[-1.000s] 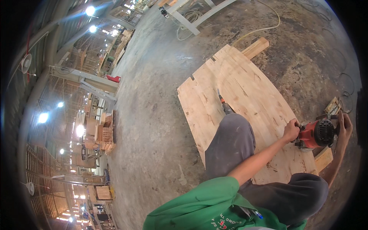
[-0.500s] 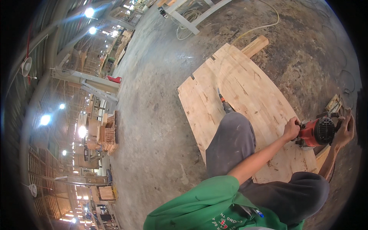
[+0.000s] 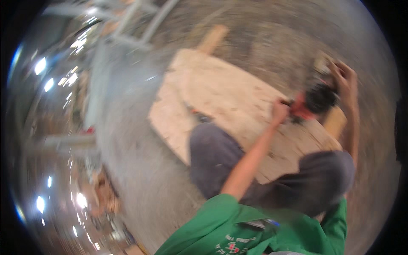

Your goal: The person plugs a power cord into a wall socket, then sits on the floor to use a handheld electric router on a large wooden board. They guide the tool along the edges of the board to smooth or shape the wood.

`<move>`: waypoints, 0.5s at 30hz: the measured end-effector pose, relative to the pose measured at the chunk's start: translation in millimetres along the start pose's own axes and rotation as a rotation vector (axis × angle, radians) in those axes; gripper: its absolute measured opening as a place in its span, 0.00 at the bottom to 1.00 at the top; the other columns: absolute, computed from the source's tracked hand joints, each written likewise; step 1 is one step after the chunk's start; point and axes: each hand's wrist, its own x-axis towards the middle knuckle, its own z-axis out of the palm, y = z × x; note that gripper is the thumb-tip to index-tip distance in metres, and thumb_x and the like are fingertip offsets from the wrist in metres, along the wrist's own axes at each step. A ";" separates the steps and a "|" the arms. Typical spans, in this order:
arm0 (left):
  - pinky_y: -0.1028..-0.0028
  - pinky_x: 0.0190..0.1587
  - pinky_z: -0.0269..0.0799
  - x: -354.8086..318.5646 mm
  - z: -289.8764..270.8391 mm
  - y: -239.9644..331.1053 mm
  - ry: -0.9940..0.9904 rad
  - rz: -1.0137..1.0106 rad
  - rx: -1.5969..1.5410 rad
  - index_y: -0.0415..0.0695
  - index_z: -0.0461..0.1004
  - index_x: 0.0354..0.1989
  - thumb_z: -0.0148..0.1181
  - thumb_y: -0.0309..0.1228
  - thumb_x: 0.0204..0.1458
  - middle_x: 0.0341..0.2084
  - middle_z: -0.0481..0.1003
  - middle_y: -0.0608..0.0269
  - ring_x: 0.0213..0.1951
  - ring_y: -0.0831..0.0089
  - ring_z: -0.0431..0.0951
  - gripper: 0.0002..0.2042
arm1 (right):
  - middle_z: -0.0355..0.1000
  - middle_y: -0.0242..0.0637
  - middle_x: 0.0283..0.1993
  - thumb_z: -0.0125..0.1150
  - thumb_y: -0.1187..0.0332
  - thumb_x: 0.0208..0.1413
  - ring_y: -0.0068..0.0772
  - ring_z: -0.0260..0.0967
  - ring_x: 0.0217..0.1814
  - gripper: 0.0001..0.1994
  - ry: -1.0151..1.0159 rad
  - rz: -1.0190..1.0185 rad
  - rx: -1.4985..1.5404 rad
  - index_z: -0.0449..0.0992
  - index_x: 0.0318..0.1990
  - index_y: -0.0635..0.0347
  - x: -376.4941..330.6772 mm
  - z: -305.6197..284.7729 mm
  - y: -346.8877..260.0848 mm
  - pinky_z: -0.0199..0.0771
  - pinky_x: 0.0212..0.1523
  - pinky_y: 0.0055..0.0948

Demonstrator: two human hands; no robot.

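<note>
1. One landmark for all places: pale wooden panel (image 3: 229, 91), broad and flat, laid low above concrete floor (image 3: 131, 127).
2. Principal item: red-and-black power tool (image 3: 312, 102), router-like in form. Located at right-hand edge of panel, toward near end. Contact between base and wood not confirmable through motion blur.
3. Left hand (image 3: 279, 111): over panel, just inside right-hand edge. Fingers clenched around handle on inner side of power tool.
4. Right hand (image 3: 346, 78): outside panel's right-hand edge, at outer side of power tool. Fingers bent; cannot tell whether closed around a handle or merely resting there.
5. Around panel: wooden batten (image 3: 214, 38) projecting past far end; short wood block (image 3: 335, 121) jutting from right-hand edge, just beside power tool; small wooden piece (image 3: 322, 61) farther out, near right hand.
6. On panel, left part: slim dark tool with orange collar (image 3: 200, 115), close to left knee (image 3: 210, 136) and apart from both hands.
7. Step in hand, by judgement: two-handed placing or guiding of power tool along panel's edge. Running or idle: not determinable.
8. Next move, by judgement: calls for firm, even hold on both sides, base level against panel, and right forearm clear of jutting block.
</note>
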 end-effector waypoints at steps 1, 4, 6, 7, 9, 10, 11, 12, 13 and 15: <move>0.71 0.31 0.70 1.2 25.0 20.2 -0.180 -0.072 -0.147 0.35 0.72 0.29 0.51 0.20 0.36 0.24 0.74 0.55 0.26 0.70 0.73 0.09 | 0.61 0.22 0.18 0.55 0.60 0.55 0.15 0.53 0.20 0.14 0.206 -0.038 -0.181 0.74 0.30 0.66 1.7 -17.1 14.0 0.53 0.20 0.21; 0.74 0.31 0.68 -6.2 51.7 46.0 -0.189 0.036 -0.117 0.34 0.71 0.28 0.45 0.17 0.39 0.23 0.73 0.58 0.26 0.72 0.72 0.08 | 0.66 0.27 0.18 0.57 0.69 0.54 0.15 0.58 0.21 0.07 0.606 -0.066 -0.021 0.75 0.29 0.64 0.8 -22.4 29.0 0.58 0.21 0.19; 0.77 0.33 0.68 -1.8 38.8 41.9 -0.173 0.051 -0.151 0.35 0.71 0.31 0.46 0.18 0.42 0.24 0.72 0.62 0.28 0.76 0.72 0.09 | 0.66 0.28 0.17 0.56 0.67 0.54 0.15 0.60 0.19 0.08 0.483 -0.198 0.023 0.75 0.30 0.63 1.4 -23.8 25.9 0.59 0.20 0.21; 0.77 0.33 0.68 -0.3 37.9 43.2 -0.172 0.052 -0.155 0.35 0.71 0.31 0.46 0.17 0.42 0.24 0.73 0.62 0.29 0.76 0.72 0.09 | 0.66 0.28 0.16 0.56 0.66 0.54 0.15 0.61 0.19 0.09 0.217 -0.172 0.002 0.76 0.30 0.63 4.6 -35.8 26.5 0.59 0.20 0.21; 0.77 0.33 0.68 -3.8 38.4 39.2 -0.175 0.036 -0.173 0.35 0.71 0.31 0.47 0.17 0.42 0.25 0.73 0.62 0.29 0.76 0.72 0.08 | 0.66 0.28 0.16 0.56 0.64 0.54 0.15 0.61 0.18 0.10 -0.323 -0.090 -0.041 0.76 0.30 0.62 12.0 -65.4 26.0 0.60 0.20 0.21; 0.78 0.33 0.68 -1.3 28.3 34.3 -0.171 0.033 -0.200 0.35 0.71 0.31 0.49 0.17 0.43 0.26 0.73 0.61 0.29 0.76 0.72 0.07 | 0.66 0.28 0.15 0.55 0.63 0.53 0.15 0.62 0.17 0.11 -0.464 -0.099 0.025 0.76 0.30 0.62 17.0 -62.8 25.3 0.61 0.20 0.20; 0.78 0.33 0.68 -1.3 27.1 32.6 -0.179 0.014 -0.188 0.35 0.71 0.31 0.50 0.17 0.43 0.27 0.73 0.61 0.28 0.75 0.72 0.07 | 0.66 0.28 0.15 0.55 0.62 0.53 0.16 0.62 0.17 0.12 -0.586 -0.107 0.064 0.77 0.30 0.63 24.7 -62.6 18.8 0.62 0.20 0.20; 0.77 0.32 0.68 -2.0 26.7 31.5 -0.184 -0.002 -0.175 0.35 0.71 0.32 0.51 0.18 0.43 0.27 0.73 0.60 0.28 0.75 0.72 0.07 | 0.66 0.29 0.14 0.55 0.61 0.53 0.16 0.62 0.16 0.13 -0.706 -0.118 0.106 0.77 0.30 0.63 29.5 -62.7 14.8 0.63 0.21 0.20; 0.77 0.32 0.68 -2.5 26.4 31.9 -0.185 -0.011 -0.174 0.35 0.71 0.32 0.51 0.18 0.43 0.27 0.73 0.61 0.28 0.75 0.72 0.07 | 0.67 0.29 0.14 0.55 0.62 0.53 0.17 0.62 0.16 0.12 -0.691 -0.080 0.155 0.77 0.30 0.63 29.5 -62.4 15.2 0.63 0.21 0.20; 0.77 0.32 0.69 -8.8 38.4 35.1 -0.200 -0.028 -0.189 0.35 0.71 0.32 0.51 0.18 0.44 0.27 0.73 0.61 0.28 0.75 0.72 0.06 | 0.67 0.31 0.14 0.56 0.64 0.53 0.18 0.63 0.15 0.11 -0.652 -0.004 0.235 0.77 0.30 0.64 24.6 -69.5 21.8 0.63 0.21 0.20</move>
